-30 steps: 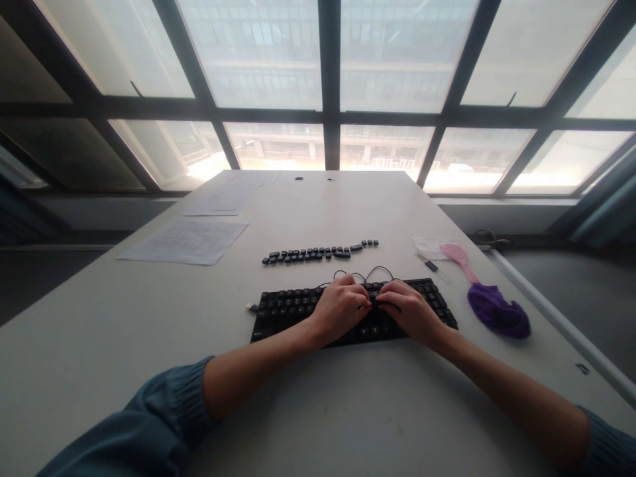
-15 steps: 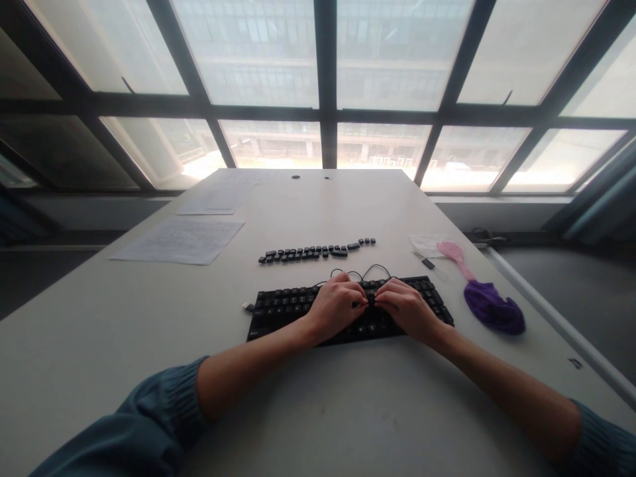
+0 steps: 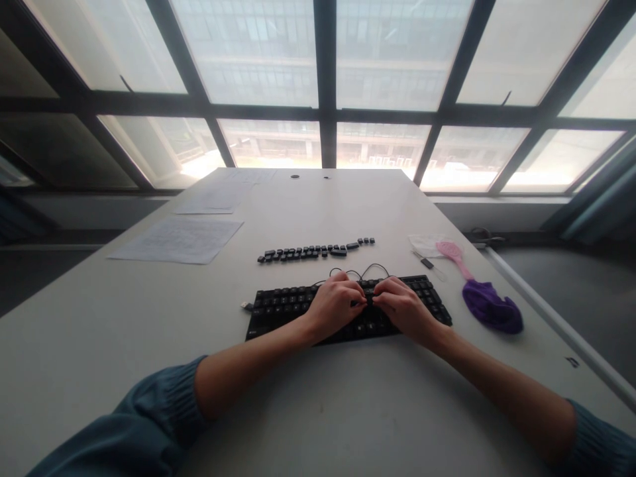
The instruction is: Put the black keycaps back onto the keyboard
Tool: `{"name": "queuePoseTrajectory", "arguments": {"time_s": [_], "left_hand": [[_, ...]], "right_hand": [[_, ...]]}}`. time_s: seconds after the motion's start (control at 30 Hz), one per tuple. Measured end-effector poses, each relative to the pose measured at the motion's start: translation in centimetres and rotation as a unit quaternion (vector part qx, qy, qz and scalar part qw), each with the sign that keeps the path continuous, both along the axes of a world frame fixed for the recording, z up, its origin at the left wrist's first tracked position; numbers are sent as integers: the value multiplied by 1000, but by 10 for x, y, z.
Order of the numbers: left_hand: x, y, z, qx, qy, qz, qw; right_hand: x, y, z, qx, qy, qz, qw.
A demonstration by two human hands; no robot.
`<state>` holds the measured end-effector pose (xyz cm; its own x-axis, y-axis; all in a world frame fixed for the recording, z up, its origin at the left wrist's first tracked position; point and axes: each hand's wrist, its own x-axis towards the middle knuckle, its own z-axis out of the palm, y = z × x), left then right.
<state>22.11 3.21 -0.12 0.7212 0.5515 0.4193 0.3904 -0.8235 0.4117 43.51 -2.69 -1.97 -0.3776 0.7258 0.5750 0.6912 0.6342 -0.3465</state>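
A black keyboard [image 3: 278,303] lies on the white table in front of me. My left hand [image 3: 338,301] rests over its middle, thumb and fingers pinched together. Mirroring it from the right, my right hand [image 3: 403,303] is closed too. The fingertips of both hands meet at a small black keycap [image 3: 370,301] on the keyboard, one hand at each side; the fingers partly hide it. Beyond the keyboard, loose black keycaps [image 3: 308,253] lie in uneven rows. The keyboard's lower left part [image 3: 268,324] looks flat and dark, without visible raised keys.
A thin black cable [image 3: 376,266] loops behind the keyboard, and a USB plug [image 3: 247,306] sticks out at its left. To the right are a small tool with a dark handle [image 3: 426,263], a pink brush [image 3: 453,255] and a purple cloth [image 3: 491,308]. Paper sheets [image 3: 179,240] lie back left.
Both hands stay pinched at the same spot on the keyboard, with barely any movement. The whole view has shifted very slightly.
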Motion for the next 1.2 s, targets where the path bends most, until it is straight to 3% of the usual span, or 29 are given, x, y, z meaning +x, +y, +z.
{"name": "queuePoseTrajectory", "arguments": {"time_s": [0.2, 0.53, 0.77, 1.0, 1.2], "left_hand": [[1, 1, -1, -13, -3, 2, 1000], [1, 3, -4, -62, -29, 16, 998], [-1, 6, -5, -89, -73, 19, 993], [0, 9, -4, -112, -76, 34, 990], [1, 5, -5, -77, -59, 19, 995]], "right_hand": [[1, 2, 5, -20, -18, -8, 1000], [0, 3, -4, -30, 29, 11, 999], [2, 3, -1, -74, 173, -101, 977], [1, 4, -2, -91, 186, -106, 973], [1, 4, -3, -94, 188, -103, 972]]}}
